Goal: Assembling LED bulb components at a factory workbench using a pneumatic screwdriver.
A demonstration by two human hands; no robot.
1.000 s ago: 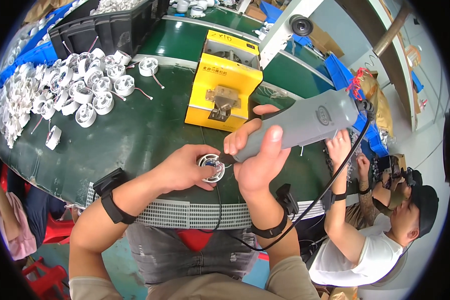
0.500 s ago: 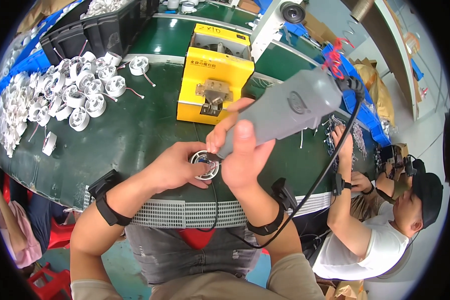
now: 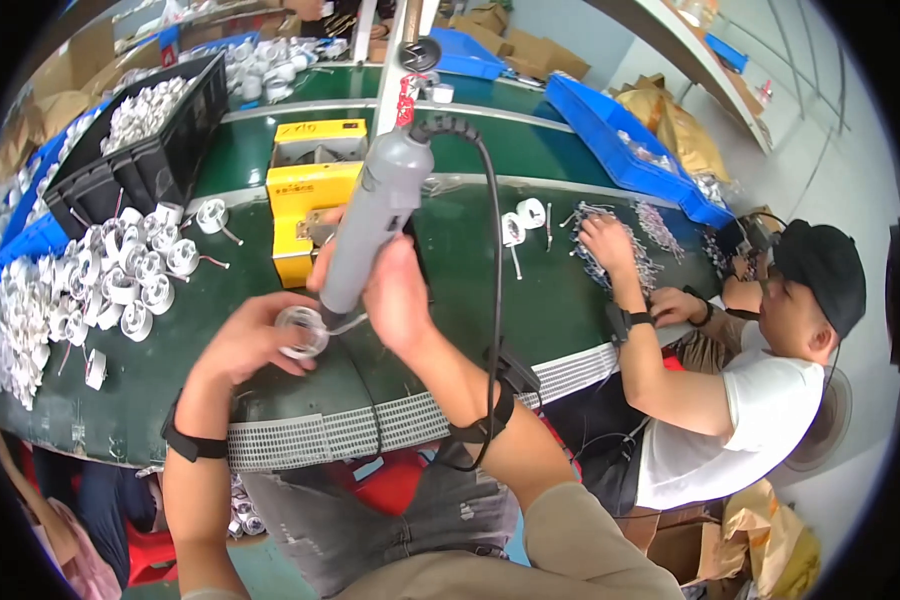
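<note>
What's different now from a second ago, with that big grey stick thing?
The grey tool swung: its cord end went from pointing right to pointing more upward in the picture, away from the person. The camera view turned too, so the yellow machine slid left in the picture. The right hand still grips the tool; the left hand still holds the round white part.
</note>
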